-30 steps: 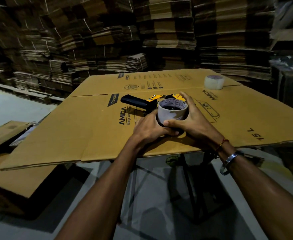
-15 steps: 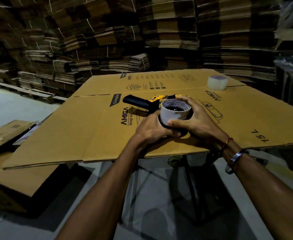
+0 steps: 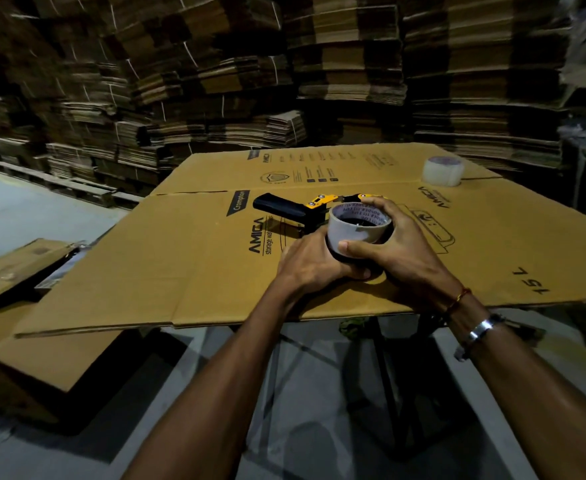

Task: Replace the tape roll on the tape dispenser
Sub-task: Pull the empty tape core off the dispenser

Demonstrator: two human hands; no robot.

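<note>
A yellow and black tape dispenser lies flat on the cardboard sheet, its black handle pointing left. A pale roll core sits upright on the dispenser's hub. My right hand wraps around the core from the right, thumb on its near side. My left hand grips low at the core's left and the dispenser's wheel beneath it. A full clear tape roll stands apart at the sheet's far right.
The cardboard sheet rests on a dark folding stand and overhangs it. More flat cardboard lies lower left. Tall stacks of flattened cartons fill the background. Grey floor lies at the left.
Both hands keep their grip on the core. The core seems slightly higher on the hub than a second ago; the view has shifted a little.
</note>
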